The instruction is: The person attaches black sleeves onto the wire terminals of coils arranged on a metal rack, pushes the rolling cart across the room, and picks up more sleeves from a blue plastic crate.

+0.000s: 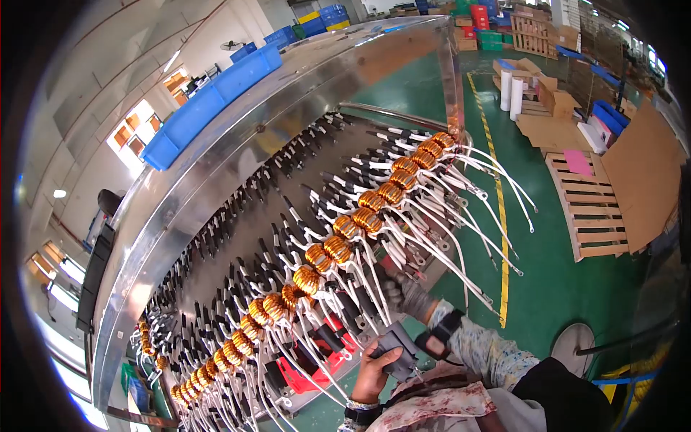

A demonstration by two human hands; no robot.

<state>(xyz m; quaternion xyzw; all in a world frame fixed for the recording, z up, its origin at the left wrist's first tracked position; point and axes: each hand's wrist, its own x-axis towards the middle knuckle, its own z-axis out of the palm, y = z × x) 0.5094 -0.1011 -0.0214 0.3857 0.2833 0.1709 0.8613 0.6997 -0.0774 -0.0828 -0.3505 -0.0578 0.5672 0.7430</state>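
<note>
Black block (404,351) in left hand (373,372)

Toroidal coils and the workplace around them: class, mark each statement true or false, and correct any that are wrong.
1. The left hand holds a dark block-like object. True.
2. The toroidal coils are wound with blue wire. False: their windings are copper-coloured.
3. The long bin is blue. True.
4. The pink sheet lies inside that bin. False: it is on the wooden pallet.
5. The floor is green. True.
</note>
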